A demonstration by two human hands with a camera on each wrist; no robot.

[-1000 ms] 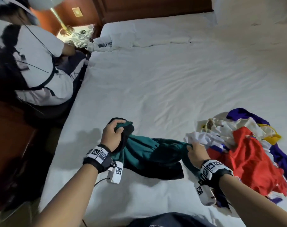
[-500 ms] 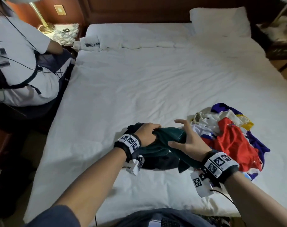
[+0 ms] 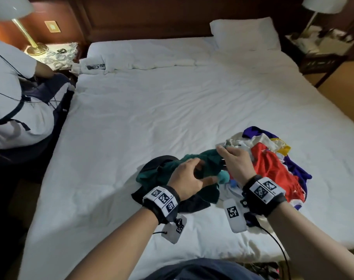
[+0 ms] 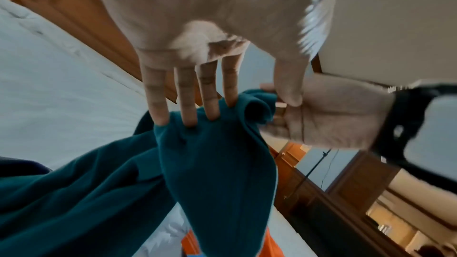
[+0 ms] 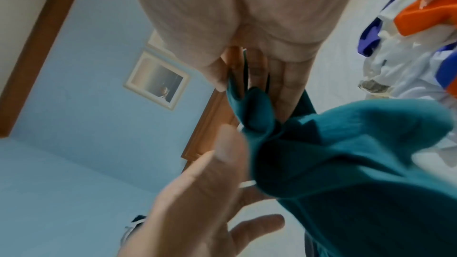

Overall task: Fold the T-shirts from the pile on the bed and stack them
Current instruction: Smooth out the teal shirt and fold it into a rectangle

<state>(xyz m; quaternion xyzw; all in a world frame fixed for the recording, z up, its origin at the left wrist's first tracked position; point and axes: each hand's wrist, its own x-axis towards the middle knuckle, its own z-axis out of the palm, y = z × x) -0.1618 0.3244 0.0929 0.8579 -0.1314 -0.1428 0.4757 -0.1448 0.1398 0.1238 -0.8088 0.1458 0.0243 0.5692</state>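
Teal shirt [image 3: 204, 160] bunched between both hands: right hand [image 3: 235, 163] pinches its edge; left hand's [image 3: 187, 179] straight fingers [image 4: 185, 95] press it.

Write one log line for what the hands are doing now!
left hand: open, touching teal T-shirt | right hand: pinching it | pile: unfolded

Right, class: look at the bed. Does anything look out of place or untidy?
Yes. The pile of T-shirts lies crumpled and tangled near the bed's front right. The teal T-shirt is bunched between both hands, not spread flat. No folded stack is visible.
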